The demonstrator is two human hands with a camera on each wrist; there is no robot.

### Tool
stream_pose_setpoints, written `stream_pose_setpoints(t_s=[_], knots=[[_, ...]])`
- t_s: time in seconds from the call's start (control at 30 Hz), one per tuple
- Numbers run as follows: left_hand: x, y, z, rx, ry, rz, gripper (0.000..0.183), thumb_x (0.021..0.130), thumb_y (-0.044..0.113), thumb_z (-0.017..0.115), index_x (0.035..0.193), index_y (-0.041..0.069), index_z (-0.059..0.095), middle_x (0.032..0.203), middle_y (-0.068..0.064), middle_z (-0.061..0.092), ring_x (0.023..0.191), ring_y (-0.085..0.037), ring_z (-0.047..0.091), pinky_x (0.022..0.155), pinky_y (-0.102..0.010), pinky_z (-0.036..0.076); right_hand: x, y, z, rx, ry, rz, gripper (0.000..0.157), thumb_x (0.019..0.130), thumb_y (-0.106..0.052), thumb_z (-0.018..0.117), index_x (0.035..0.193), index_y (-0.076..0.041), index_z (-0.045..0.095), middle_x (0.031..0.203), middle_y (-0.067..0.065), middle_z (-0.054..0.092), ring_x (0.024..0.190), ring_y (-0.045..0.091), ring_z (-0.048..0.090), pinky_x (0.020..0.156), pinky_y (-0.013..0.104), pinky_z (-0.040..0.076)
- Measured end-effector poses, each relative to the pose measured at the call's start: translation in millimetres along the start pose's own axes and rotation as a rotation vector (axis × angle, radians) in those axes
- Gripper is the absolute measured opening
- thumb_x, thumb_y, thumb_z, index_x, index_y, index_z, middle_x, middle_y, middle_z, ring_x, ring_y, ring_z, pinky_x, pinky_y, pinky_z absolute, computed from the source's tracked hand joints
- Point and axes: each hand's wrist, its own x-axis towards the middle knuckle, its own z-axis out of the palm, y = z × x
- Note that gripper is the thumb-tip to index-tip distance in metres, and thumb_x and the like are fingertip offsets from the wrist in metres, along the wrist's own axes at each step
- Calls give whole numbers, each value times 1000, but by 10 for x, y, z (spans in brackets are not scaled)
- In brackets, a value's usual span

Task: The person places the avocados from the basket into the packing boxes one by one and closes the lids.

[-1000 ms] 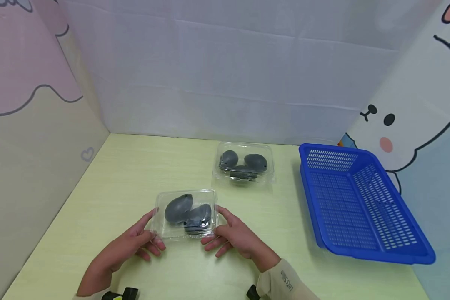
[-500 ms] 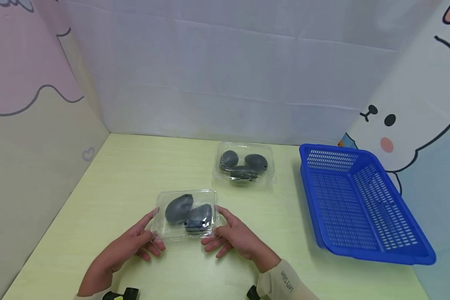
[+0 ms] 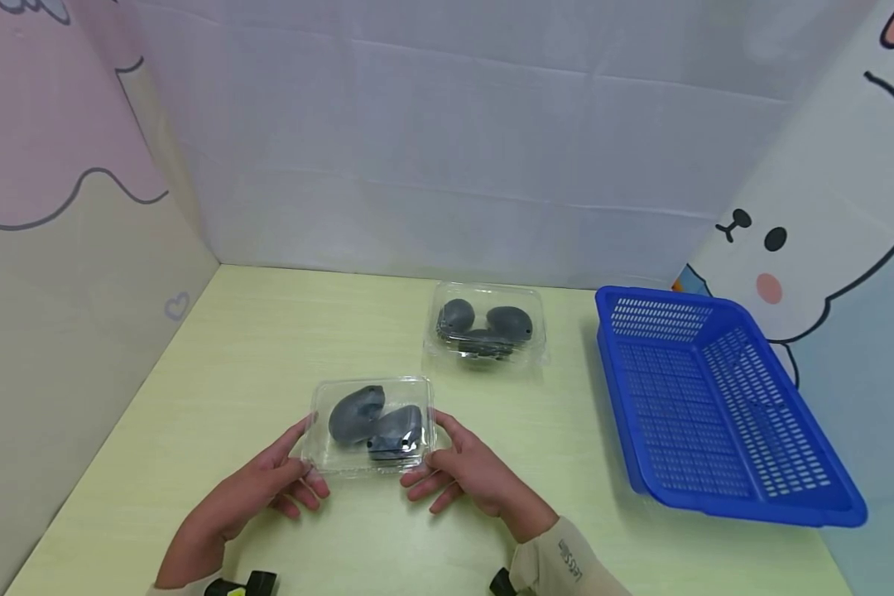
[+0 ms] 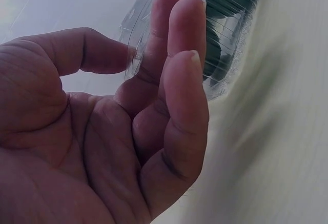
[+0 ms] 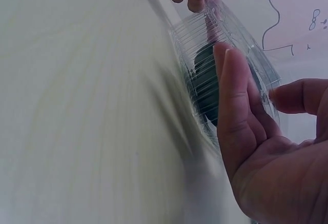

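Observation:
A clear plastic box (image 3: 367, 480) holding dark grey, smooth rounded pieces (image 3: 356, 414) is between my two hands at the front of the table. My left hand (image 3: 264, 480) pinches its left edge, with the thumb at the rim and other fingers at the box's side in the left wrist view. On the opposite edge, my right hand (image 3: 469, 468) grips the box between thumb and fingers. The right wrist view shows the box's ribbed wall (image 5: 197, 75) facing the tabletop, with finger shadows below. Small holes show in the dark pieces.
A second clear box (image 3: 529, 352) with similar dark pieces stands farther back on the pale yellow table (image 3: 268, 331). To the right sits a blue perforated plastic basket (image 3: 626, 414). Cloth-covered walls (image 3: 447, 165) with cartoon prints rise at the back and sides.

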Motion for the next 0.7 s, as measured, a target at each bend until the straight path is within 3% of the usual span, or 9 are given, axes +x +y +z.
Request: stream_pose_setpoints(t_s=[0.7], knots=[[6, 0, -3, 5, -7, -9, 73, 108, 11, 38, 166, 13, -6, 101, -16, 73, 86, -30, 72, 71, -38, 58, -19, -3, -31, 0, -29, -3, 75, 103, -5, 48, 167, -18, 10, 106, 29, 73, 88, 36, 76, 59, 37, 61]])
